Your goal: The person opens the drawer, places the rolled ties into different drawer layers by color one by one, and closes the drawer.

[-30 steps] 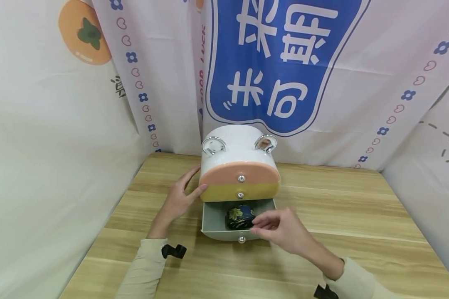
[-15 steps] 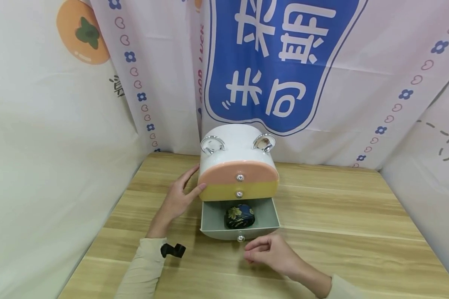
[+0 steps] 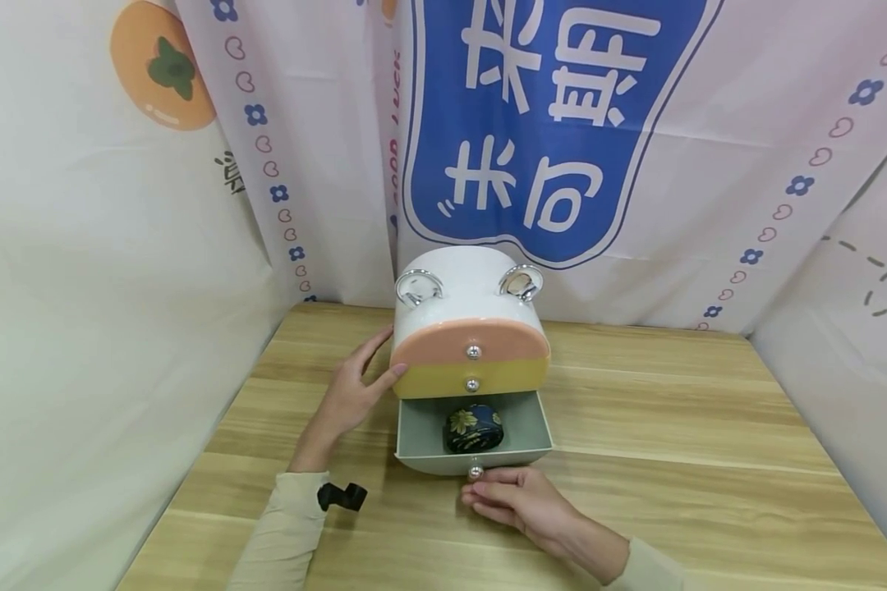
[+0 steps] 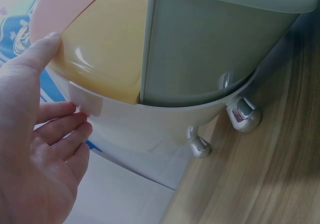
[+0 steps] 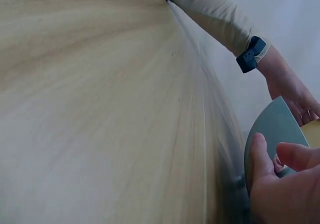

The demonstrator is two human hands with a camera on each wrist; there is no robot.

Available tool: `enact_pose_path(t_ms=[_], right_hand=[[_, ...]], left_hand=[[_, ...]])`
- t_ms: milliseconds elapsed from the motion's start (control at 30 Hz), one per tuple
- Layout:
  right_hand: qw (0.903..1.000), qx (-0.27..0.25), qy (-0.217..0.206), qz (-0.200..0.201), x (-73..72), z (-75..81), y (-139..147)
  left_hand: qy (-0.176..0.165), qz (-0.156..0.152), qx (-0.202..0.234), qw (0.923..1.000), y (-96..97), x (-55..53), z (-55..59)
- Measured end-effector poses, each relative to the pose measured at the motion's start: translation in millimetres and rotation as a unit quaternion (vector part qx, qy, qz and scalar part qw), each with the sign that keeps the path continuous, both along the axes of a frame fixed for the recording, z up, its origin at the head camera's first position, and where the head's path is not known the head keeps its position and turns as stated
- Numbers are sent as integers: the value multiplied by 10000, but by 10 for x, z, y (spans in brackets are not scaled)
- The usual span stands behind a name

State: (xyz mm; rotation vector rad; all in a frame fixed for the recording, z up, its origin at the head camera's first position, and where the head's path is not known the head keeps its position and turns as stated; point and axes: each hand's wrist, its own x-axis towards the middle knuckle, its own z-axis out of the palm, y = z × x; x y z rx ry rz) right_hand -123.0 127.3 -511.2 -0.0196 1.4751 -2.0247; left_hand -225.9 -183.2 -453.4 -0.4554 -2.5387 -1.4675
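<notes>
A small chest of drawers (image 3: 458, 275) with a white rounded body stands on the table, its coral and yellow drawers closed. Its lowest drawer (image 3: 425, 466), grey-green, is pulled out. Inside lies a rolled-up dark blue cloth (image 3: 475, 428) with a gold leaf pattern. My left hand (image 3: 351, 392) rests on the chest's left side, thumb at the yellow drawer's edge and the other fingers relaxed along the white wall in the left wrist view. At the lowest drawer's silver knob (image 3: 475, 473) is my right hand (image 3: 535, 509), its fingertips beside and just under it.
The wooden table (image 3: 673, 427) extends to both sides and in front. Behind it hangs a printed curtain (image 3: 680, 213) with a blue panel, close to the chest. Two round silver handles (image 3: 420, 287) stick up from the chest's top. Small silver feet (image 4: 244, 115) hold it up.
My right hand has left the rolled cloth inside the drawer and moved down and left to the knob. The left hand has stayed on the chest, and the drawer remains out.
</notes>
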Motion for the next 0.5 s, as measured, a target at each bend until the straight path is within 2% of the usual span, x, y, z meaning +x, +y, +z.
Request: enact_pose_path(t_ms=[200,500], right_hand=[[9998,-145,-119,-66,-31,-12,-40],[9998,-168,-140,41,-69,29,-30]], left_hand=[[0,5,16,10000,-6,-1,-5],[-3,-16,12,10000,-4,-4,-1]])
